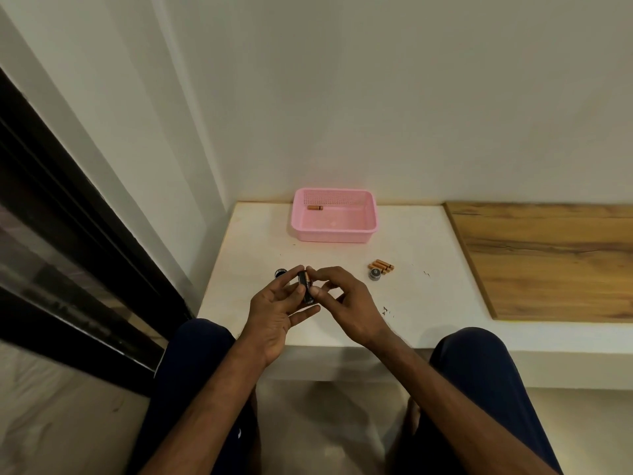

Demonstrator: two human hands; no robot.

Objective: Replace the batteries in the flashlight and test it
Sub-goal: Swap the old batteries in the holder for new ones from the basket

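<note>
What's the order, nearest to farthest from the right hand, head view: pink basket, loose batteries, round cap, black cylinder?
1. Black cylinder: pinched in the right hand, centre.
2. Loose batteries and round cap: just beyond it, to the right; too close to call.
3. Pink basket: far back, centre.

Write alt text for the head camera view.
The left hand and right hand together hold a short black cylinder over a white table. Beyond them stand a pink basket with one orange battery inside, and loose orange batteries beside a round grey cap.
</note>
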